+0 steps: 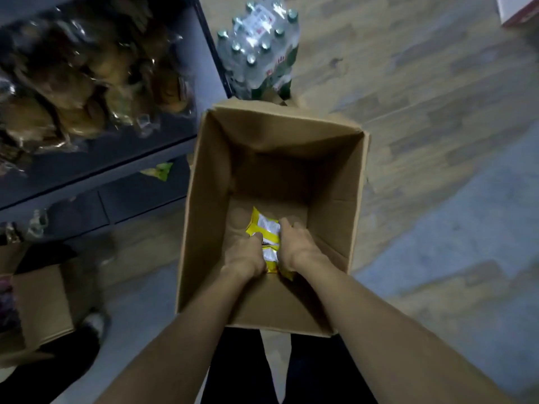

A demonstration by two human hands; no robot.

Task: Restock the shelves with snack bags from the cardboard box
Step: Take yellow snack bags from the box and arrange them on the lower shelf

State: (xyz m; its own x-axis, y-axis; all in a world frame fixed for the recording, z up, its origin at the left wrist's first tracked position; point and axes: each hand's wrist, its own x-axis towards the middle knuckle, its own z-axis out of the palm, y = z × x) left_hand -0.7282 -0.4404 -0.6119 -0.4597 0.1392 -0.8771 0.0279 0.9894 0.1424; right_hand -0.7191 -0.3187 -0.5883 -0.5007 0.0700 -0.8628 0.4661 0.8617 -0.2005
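An open cardboard box stands on the floor in front of me. At its bottom lies a yellow and white snack bag. Both my arms reach down into the box. My left hand grips the bag's left side and my right hand grips its right side. A second yellow bag edge shows under my right wrist. The dark shelf stands to the left, its upper level filled with clear bags of brownish snacks.
A shrink-wrapped pack of water bottles stands on the floor behind the box. Another cardboard box sits at the lower left. A green-yellow bag lies on the lower shelf level. Wood floor extends to the right.
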